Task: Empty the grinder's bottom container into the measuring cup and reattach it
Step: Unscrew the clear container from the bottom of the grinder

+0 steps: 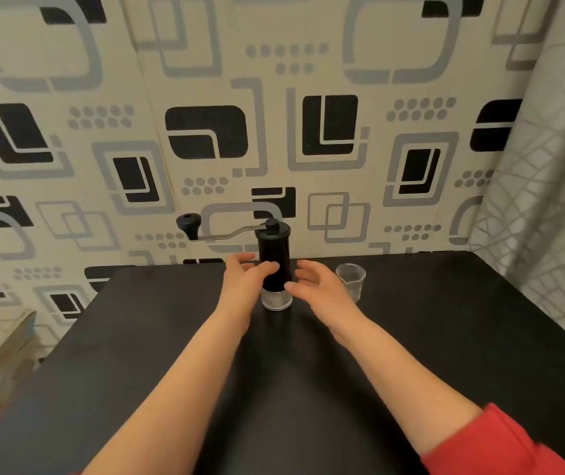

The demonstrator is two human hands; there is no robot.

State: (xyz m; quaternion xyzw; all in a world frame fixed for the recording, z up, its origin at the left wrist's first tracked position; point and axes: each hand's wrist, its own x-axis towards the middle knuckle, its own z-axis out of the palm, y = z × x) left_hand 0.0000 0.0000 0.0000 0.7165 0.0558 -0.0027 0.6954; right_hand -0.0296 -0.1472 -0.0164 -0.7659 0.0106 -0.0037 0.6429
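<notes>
A black hand grinder stands upright near the far edge of the black table. Its crank arm with a black knob sticks out to the left. The clear bottom container is attached under the black body. My left hand is at the grinder's left side, fingers spread, its thumb touching the body. My right hand hovers just right of the grinder, fingers apart, holding nothing. A small clear measuring cup stands upright to the right of my right hand.
A patterned wall rises directly behind the table. A grey patterned curtain hangs at the right. Some blurred objects lie beyond the table's left edge.
</notes>
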